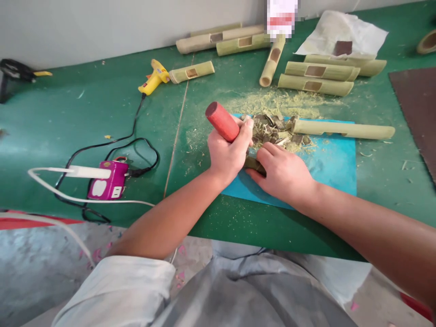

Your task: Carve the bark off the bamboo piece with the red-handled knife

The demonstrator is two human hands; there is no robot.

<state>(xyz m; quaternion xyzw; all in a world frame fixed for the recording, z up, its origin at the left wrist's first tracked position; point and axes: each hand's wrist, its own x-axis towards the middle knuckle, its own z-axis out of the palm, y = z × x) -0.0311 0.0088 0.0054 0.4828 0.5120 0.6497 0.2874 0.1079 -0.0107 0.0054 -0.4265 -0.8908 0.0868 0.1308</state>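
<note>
My left hand (227,152) is wrapped around a tool with a thick red cylindrical handle (222,121); its working end is hidden behind my fingers. Just to the right, my right hand (284,168) is closed on a dark brownish-green piece (255,165), possibly bamboo, and presses it on the blue sheet (327,177). Beyond both hands lies a heap of dark chips and pale shavings (272,129). A long bamboo tube with cut openings (347,129) rests beside the heap, over the sheet's far edge.
Several notched bamboo tubes (315,85) lie at the back of the green table (136,131). A yellow glue gun (154,78) stands left, its black cord near a purple power adapter (108,180). White paper (340,34) and a brown sheet (417,113) are at right.
</note>
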